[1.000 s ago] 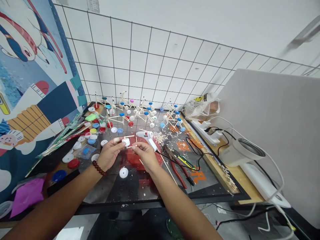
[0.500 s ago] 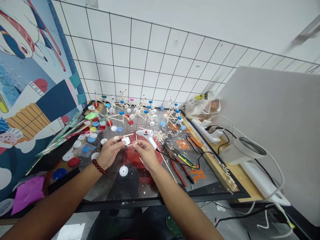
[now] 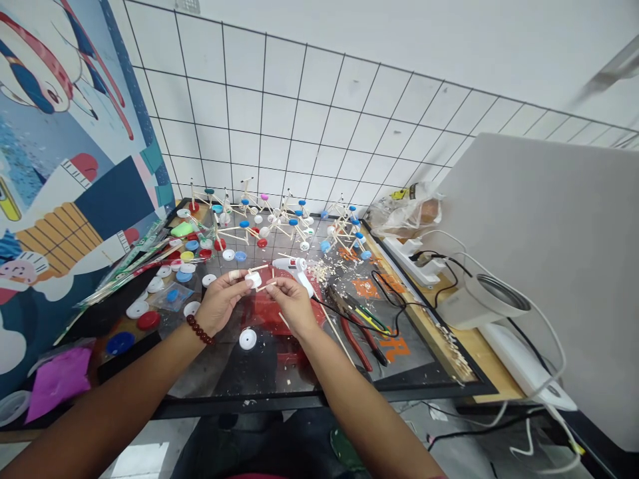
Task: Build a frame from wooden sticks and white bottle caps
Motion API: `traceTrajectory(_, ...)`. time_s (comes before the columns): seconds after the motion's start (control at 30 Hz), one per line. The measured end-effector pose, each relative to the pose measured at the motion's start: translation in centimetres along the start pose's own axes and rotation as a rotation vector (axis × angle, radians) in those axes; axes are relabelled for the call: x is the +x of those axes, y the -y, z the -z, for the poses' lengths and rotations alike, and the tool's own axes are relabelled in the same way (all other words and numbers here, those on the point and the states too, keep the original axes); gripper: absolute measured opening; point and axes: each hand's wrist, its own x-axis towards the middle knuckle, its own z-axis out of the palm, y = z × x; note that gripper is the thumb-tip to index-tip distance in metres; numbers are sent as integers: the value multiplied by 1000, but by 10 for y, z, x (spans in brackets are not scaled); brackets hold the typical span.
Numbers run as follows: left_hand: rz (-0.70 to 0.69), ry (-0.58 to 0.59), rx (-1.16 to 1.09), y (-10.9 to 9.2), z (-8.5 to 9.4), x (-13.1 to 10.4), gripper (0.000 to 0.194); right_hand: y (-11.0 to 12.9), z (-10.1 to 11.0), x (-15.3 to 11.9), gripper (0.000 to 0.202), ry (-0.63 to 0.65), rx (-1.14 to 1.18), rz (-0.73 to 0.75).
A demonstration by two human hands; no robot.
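My left hand (image 3: pixel 221 305), with a beaded bracelet at the wrist, pinches a white bottle cap (image 3: pixel 254 280) that has thin wooden sticks on it. My right hand (image 3: pixel 293 305) is closed on the end of a short wooden stick (image 3: pixel 265 287), which reaches to the cap's lower side. Both hands are raised over a red patch (image 3: pixel 269 314) on the table. Just beyond them lies a white glue gun (image 3: pixel 295 266). Below the hands a loose white cap (image 3: pixel 247 339) rests on the tabletop.
Several stick-and-cap models (image 3: pixel 294 223) stand along the back. Loose coloured caps (image 3: pixel 148 320) lie to the left. Pliers (image 3: pixel 357 342) and a black cord sit at right, near wood scraps (image 3: pixel 324 271). A white power strip (image 3: pixel 417 263) runs along the right edge.
The view has shifted very slightly. Both hands keep their hold on the cap and stick, with hardly any movement.
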Motion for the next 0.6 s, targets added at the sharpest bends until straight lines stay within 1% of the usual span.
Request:
traceTrajectory(0.2,2,0,6,0,1,0,33,0,-1,0,22,24,87,1)
traceTrajectory(0.37,-5,-13,-6,-1,0,1,31,-2,-1,0,28,2,112,-23)
traceTrajectory(0.53,-15,6,1,2,2,2,33,-4,0,0,31,4,112,-33)
traceTrajectory(0.6,-24,-1,26,2,3,3,37,-4,1,1,30,14,84,-23)
